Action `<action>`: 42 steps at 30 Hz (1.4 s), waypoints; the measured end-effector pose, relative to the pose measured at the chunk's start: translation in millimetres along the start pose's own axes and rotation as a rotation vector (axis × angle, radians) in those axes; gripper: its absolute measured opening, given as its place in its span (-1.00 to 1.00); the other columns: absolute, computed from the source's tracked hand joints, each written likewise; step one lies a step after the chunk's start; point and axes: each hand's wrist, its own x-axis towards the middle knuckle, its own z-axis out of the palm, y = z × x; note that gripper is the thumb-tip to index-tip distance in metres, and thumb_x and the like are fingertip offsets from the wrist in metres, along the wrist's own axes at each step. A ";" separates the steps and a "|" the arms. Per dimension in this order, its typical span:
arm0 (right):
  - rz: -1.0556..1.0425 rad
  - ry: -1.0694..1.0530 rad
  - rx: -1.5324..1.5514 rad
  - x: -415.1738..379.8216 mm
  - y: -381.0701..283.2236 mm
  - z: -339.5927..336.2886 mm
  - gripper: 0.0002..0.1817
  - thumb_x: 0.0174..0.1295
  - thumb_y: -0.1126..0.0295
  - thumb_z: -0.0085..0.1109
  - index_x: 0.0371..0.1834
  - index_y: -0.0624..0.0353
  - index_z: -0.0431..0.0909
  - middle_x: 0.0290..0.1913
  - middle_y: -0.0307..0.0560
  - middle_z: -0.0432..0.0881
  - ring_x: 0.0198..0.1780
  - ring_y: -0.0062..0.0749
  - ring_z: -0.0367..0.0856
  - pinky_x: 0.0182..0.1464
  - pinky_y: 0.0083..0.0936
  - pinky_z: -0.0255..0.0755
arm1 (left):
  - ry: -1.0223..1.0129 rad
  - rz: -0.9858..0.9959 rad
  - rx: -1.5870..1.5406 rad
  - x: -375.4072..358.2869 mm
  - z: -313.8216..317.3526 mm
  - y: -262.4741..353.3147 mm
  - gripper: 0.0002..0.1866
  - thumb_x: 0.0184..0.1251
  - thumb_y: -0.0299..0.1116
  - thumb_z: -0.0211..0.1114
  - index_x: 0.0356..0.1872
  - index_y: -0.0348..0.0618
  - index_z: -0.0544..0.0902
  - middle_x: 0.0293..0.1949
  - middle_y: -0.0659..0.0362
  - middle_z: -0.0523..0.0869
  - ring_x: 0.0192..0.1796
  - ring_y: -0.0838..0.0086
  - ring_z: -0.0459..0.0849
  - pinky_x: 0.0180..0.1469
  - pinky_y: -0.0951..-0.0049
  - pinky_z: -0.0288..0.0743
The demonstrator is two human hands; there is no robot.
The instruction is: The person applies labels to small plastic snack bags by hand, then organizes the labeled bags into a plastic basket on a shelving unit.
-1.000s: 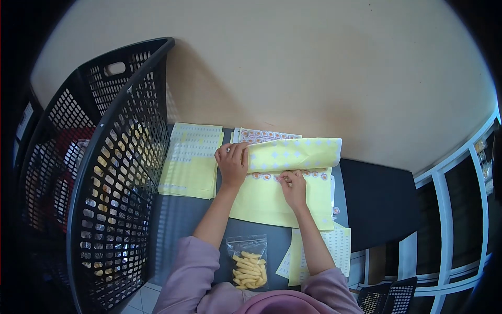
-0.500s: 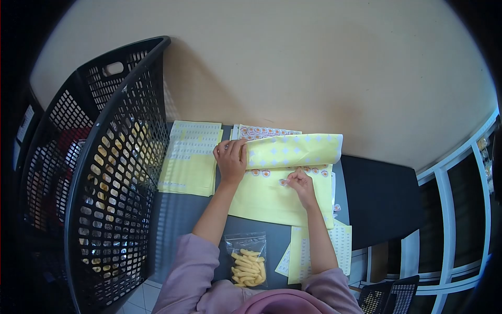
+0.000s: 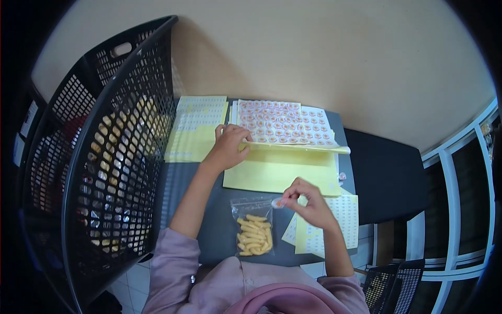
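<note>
My right hand [image 3: 308,204] pinches a small round sticker [image 3: 277,203] with an orange mark between thumb and fingertips. The sticker is just above the top right corner of a clear zip bag [image 3: 251,208], which holds yellow finger-shaped snacks [image 3: 254,235]. My left hand [image 3: 228,148] is farther up, closed at the front left corner of a sticker sheet [image 3: 280,125] printed with rows of round stickers. The front edge of that sheet is curled and lifted. Below it lies bare yellow backing paper [image 3: 282,170].
A tall black plastic basket [image 3: 120,157] with packed bags inside stands at the left. Yellow label sheets [image 3: 196,131] lie at the back left, and more label sheets [image 3: 334,225] at the right. A loose sticker [image 3: 342,176] is near the table's right edge.
My right hand has pulled back from the sheet toward the bag, carrying the sticker. The folded-up sheet has dropped back, showing its printed side. My left hand stays at its left corner.
</note>
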 end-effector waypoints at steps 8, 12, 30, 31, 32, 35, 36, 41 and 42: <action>0.177 -0.204 0.064 -33.9 16.1 53.0 -0.86 0.09 0.42 0.13 -0.38 0.28 0.54 -0.44 -0.12 0.39 -0.42 -0.48 0.42 -0.33 -0.59 0.32 | 0.043 -0.090 -0.184 -105.6 -3.8 47.5 -0.47 -0.10 -0.37 0.28 0.01 -0.11 0.39 0.10 0.08 0.36 0.18 0.23 0.29 0.24 0.24 0.04; 0.126 -0.202 0.018 -36.8 14.0 59.4 -0.88 0.08 0.43 0.17 -0.38 0.26 0.55 -0.47 -0.18 0.38 -0.42 -0.54 0.38 -0.36 -0.62 0.27 | 0.180 -0.268 -0.555 -159.5 9.3 73.7 -0.42 -0.06 -0.28 0.32 0.05 -0.13 0.36 0.08 -0.01 0.34 0.18 0.13 0.26 0.23 0.21 0.06; 0.052 -0.080 -0.209 -42.2 11.0 73.3 -0.91 0.03 0.49 0.16 -0.42 0.28 0.52 -0.49 -0.09 0.35 -0.45 -0.36 0.37 -0.39 -0.53 0.28 | 0.130 -0.013 -0.077 -202.9 41.5 92.6 -0.65 0.00 -0.17 0.30 -0.11 0.15 0.60 -0.16 0.20 0.42 -0.07 0.30 0.26 0.02 0.27 0.10; 0.039 -0.068 -0.232 -42.5 11.7 74.2 -0.91 0.02 0.49 0.17 -0.44 0.29 0.52 -0.49 -0.08 0.36 -0.46 -0.36 0.37 -0.39 -0.53 0.28 | 0.121 -0.009 -0.079 -203.8 42.2 92.4 -0.67 0.01 -0.18 0.29 -0.12 0.16 0.61 -0.15 0.21 0.43 -0.07 0.30 0.26 0.02 0.28 0.10; 0.041 -0.068 -0.231 -43.5 15.1 75.7 -0.91 0.02 0.49 0.17 -0.44 0.29 0.52 -0.49 -0.08 0.36 -0.46 -0.36 0.37 -0.39 -0.53 0.28 | 0.114 -0.006 -0.081 -204.7 42.9 92.5 -0.69 0.02 -0.19 0.28 -0.13 0.18 0.62 -0.15 0.23 0.43 -0.06 0.30 0.25 0.01 0.29 0.11; -0.020 -0.009 -0.249 -46.6 22.0 81.2 -0.83 -0.03 0.47 0.23 -0.36 0.26 0.51 -0.41 -0.10 0.36 -0.41 -0.38 0.37 -0.36 -0.55 0.29 | 0.099 0.004 -0.013 -206.1 42.0 94.6 -0.71 0.05 -0.20 0.27 -0.14 0.19 0.63 -0.14 0.27 0.45 -0.05 0.30 0.26 0.00 0.31 0.12; 0.017 0.084 -0.210 -46.8 20.4 83.0 -0.73 -0.08 0.46 0.27 -0.27 0.23 0.48 -0.33 -0.12 0.35 -0.33 -0.40 0.36 -0.34 -0.57 0.30 | 0.099 0.003 -0.013 -206.5 41.9 94.3 -0.71 0.05 -0.20 0.27 -0.14 0.19 0.63 -0.14 0.27 0.45 -0.05 0.30 0.26 0.00 0.31 0.12; 0.185 0.267 -0.133 -48.4 22.6 92.5 -0.42 -0.20 0.43 0.36 -0.03 0.14 0.34 -0.11 -0.17 0.30 -0.13 -0.44 0.30 -0.27 -0.58 0.31 | 0.080 0.023 -0.016 -206.1 42.9 92.6 -0.74 0.07 -0.25 0.25 -0.15 0.18 0.63 -0.14 0.28 0.47 -0.05 0.33 0.27 -0.01 0.33 0.14; 0.217 0.295 -0.090 -47.8 21.8 96.3 -0.42 -0.20 0.45 0.33 -0.01 0.14 0.32 -0.06 -0.11 0.28 -0.10 -0.36 0.32 -0.22 -0.53 0.33 | 0.078 0.024 -0.015 -206.3 43.7 91.4 -0.74 0.07 -0.25 0.25 -0.15 0.18 0.63 -0.14 0.28 0.47 -0.05 0.33 0.27 -0.01 0.33 0.14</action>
